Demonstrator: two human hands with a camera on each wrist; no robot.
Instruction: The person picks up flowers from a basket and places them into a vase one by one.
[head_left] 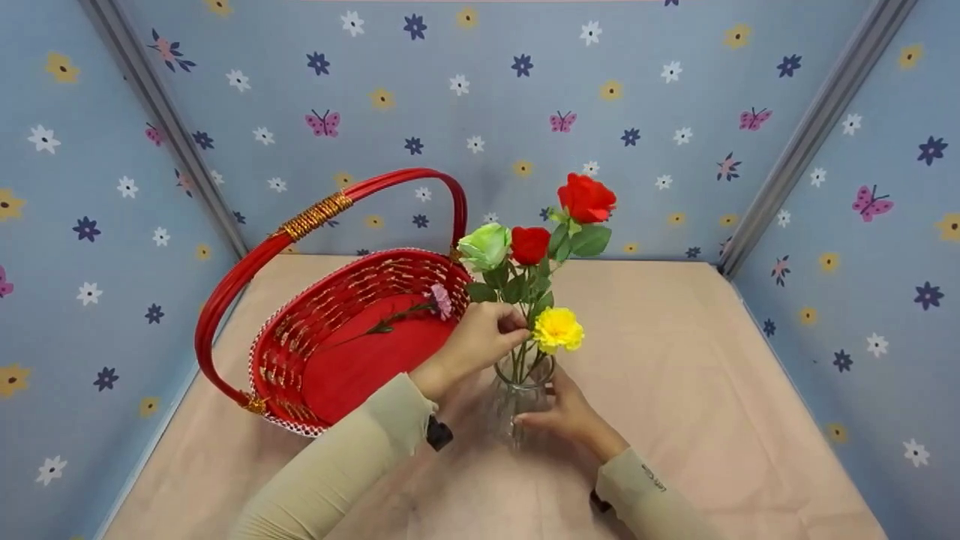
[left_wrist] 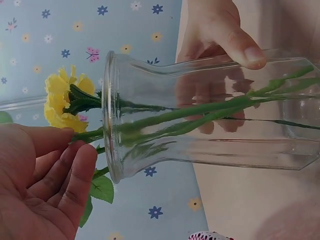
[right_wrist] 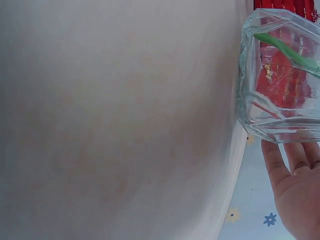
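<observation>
A clear glass vase (head_left: pixel 514 409) stands upright on the table, holding a green rose (head_left: pixel 486 246), two red roses (head_left: pixel 587 199) and a yellow flower (head_left: pixel 559 330). My left hand (head_left: pixel 487 334) is at the vase's mouth. Between its thumb and fingers it pinches a green stem (left_wrist: pixel 90 135); which bloom that stem bears I cannot tell. Lower down, my right hand (head_left: pixel 570 416) grips the vase from the right, thumb on the near side and fingers behind the glass. Through the glass, several stems (left_wrist: pixel 200 108) reach toward the bottom.
Left of the vase sits a red woven basket (head_left: pixel 360 375) with a tall arched handle (head_left: pixel 315 216). A pink-purple flower (head_left: pixel 441 301) lies inside it. The table has a pale pink cloth (head_left: pixel 690 375), with patterned blue walls (head_left: pixel 480 97) at the back and both sides.
</observation>
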